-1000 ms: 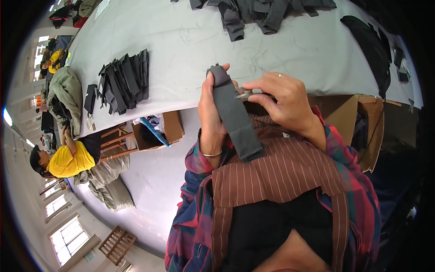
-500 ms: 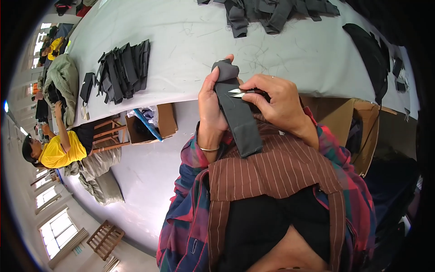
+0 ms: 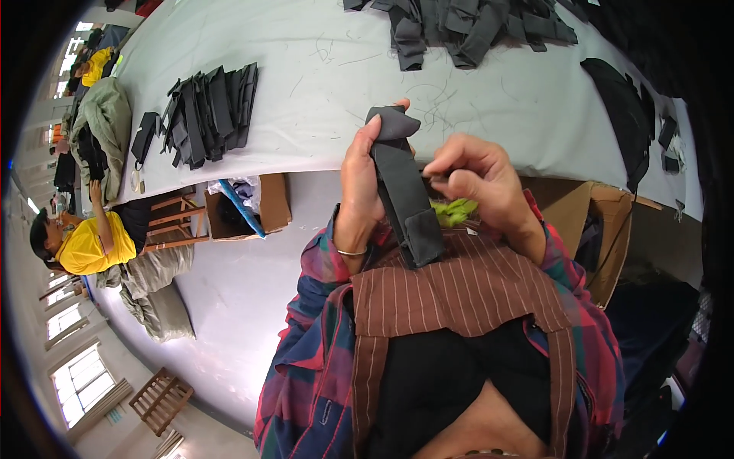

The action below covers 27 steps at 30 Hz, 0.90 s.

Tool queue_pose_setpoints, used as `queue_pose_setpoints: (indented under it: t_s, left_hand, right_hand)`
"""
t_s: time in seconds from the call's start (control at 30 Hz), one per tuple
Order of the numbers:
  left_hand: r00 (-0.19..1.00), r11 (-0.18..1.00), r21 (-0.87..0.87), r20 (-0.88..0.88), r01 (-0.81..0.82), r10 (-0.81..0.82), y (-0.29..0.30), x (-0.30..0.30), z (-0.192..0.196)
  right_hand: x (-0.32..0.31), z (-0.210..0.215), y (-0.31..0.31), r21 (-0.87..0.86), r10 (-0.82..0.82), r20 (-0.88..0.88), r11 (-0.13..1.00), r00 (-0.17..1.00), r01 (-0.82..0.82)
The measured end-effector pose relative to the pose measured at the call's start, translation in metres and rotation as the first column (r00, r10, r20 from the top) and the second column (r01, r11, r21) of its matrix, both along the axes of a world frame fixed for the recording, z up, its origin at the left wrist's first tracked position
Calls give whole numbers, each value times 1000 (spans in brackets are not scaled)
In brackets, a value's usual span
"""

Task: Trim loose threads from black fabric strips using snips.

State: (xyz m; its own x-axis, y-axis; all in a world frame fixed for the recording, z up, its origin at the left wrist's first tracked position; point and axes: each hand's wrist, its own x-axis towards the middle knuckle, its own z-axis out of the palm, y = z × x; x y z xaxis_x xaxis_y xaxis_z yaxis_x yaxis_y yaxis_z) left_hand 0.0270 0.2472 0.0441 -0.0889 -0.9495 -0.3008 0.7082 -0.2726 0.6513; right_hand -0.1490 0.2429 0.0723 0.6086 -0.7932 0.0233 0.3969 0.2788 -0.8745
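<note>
Between the two hands, chest-high over the near edge of the surface: one dark grey fabric strap (image 3: 404, 191), held upright, its top folded over into a soft loop, its lower end doubled into a thick patch that hangs against the brown striped apron (image 3: 459, 294).

Left hand (image 3: 359, 187): grip clenched on the strap, thumb in front and fingers behind, just below the folded top. Thin bangle at the wrist.

Right hand (image 3: 478, 180): grip pinched, thumb and forefinger meeting at the strap's right edge. Whether a small tool sits in that pinch cannot be told. A scrap of bright green material (image 3: 453, 210) shows under the palm.

Handling note, as judgement: the strap is limp and will twist, so the left hand should keep it taut and flat-faced while the right works the edge; keep the pinch close to the left thumb so the cloth does not buckle, and let the heavy lower end hang free instead of bunching.

Further out, on the pale grey surface (image 3: 306, 69):
- fanned stack of like dark pieces (image 3: 210, 111), to the left;
- loose heap of grey straps (image 3: 466, 23), at the far edge;
- black items (image 3: 627, 115), at the right.

Below the surface: open cardboard box (image 3: 245, 206); another box (image 3: 604, 229) at right. Far left: a seated person in a yellow top (image 3: 88, 241).
</note>
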Motion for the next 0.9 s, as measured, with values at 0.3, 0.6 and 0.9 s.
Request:
queue_pose_setpoints:
  t_s: [0.3,0.6,0.9]
  left_hand:
    - [996,1000,11,89,-2,1,-1,2,-1]
    - [998,998,29,14,61,-61,-1,4,1]
    - [994,994,69,54,86,-90,-3,4,-1]
  right_hand:
    - [14,-8,-3,-480,-323,-495,876,807,56]
    - [31,-14,-2,-680,-515,-430,725,742,110]
    - [26,-7,-12,-894,-648,-357,445,674,-46]
